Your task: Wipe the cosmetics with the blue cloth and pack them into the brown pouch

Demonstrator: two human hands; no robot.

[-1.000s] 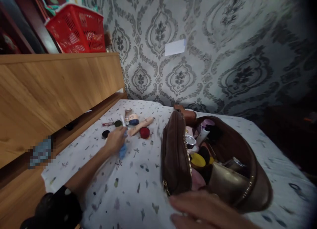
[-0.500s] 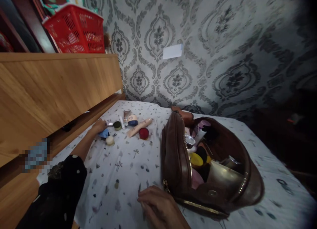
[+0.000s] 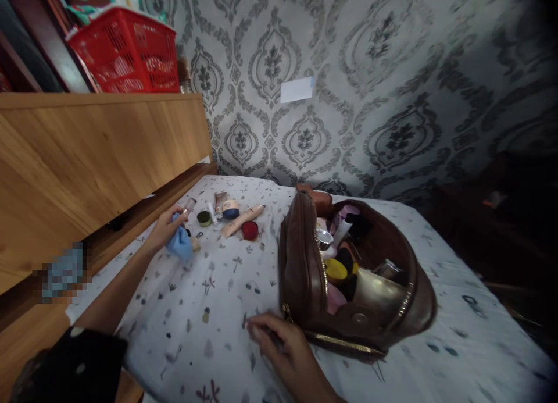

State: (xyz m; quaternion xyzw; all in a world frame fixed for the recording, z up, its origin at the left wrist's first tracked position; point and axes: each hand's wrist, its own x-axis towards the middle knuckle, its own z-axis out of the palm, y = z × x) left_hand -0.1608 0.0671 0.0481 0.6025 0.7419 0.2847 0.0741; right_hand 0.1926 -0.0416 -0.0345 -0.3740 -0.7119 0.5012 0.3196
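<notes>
The left hand (image 3: pixel 164 228) was shut on a blue cloth (image 3: pixel 180 245) above the bed (image 3: pixel 187 333). The right hand (image 3: pixel 274 333) was half curled beside the open brown leather bag (image 3: pixel 301 263); I could not tell if it held anything.

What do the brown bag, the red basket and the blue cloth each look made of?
The brown bag looks like leather or faux leather: soft sheen, creased, slumping sides. The red basket looks like moulded plastic, glossy with a rigid perforated lattice. The blue cloth in the left hand looks like soft matte fabric, bunching in the grip; its fibre cannot be told.
</notes>
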